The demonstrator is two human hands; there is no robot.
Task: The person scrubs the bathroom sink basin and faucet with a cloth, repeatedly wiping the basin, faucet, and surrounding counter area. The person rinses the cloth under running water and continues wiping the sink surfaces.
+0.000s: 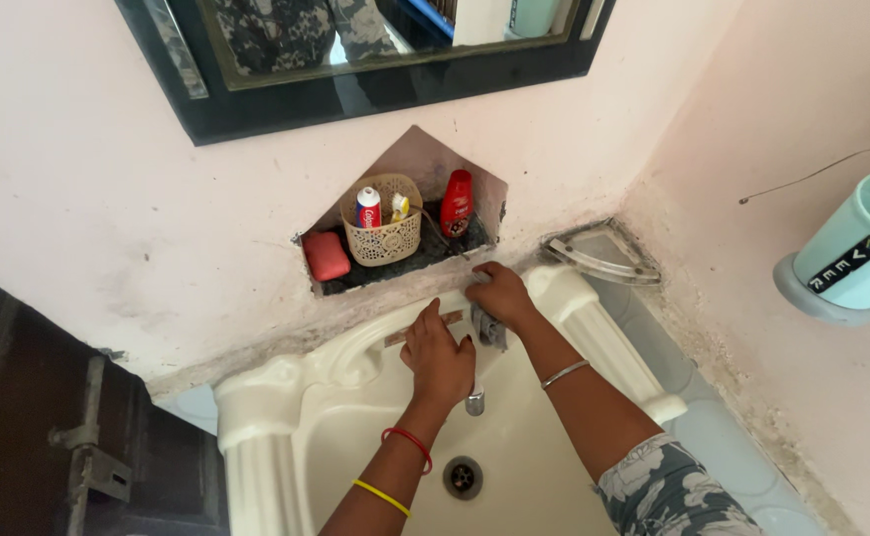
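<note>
Cream washbasin point(355, 417) below a wall niche. Right hand point(499, 295) grips the tap point(487, 333) top; left hand point(439, 359), fingers flat and empty, rests beside it. Turning hard could likely splash water over the rim.

wall niche above the basin: a red-capped tube with white and blue label point(368, 207) stands upright in a cream lattice basket point(383, 241) beside a small yellow-and-white pack point(400, 205). just right of the basket – a red bottle point(457, 203). right wall – a black rectangular label point(849, 264) on a pale green holder point(867, 243).
</note>
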